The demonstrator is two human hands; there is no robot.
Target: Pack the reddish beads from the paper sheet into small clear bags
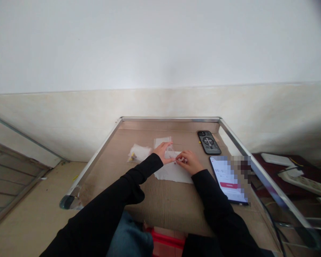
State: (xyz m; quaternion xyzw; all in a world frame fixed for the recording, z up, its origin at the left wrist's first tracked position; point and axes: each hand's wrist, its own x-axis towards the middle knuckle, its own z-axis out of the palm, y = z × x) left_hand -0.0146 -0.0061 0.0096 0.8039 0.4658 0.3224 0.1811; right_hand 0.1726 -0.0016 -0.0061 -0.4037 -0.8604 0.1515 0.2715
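My left hand grips a small clear plastic bag just above the cardboard-covered table, its fingers curled round the bag's edge. My right hand is pinched closed at the bag's right end, on something too small to make out. Both hands hover over a white sheet that lies flat on the cardboard. Black sleeves cover both arms.
A bundle of clear bags with small yellow bits lies left of my hands, and another clear bag behind them. A dark phone lies at the back right; a lit phone lies nearer right. The table has a metal rim. A red crate sits below.
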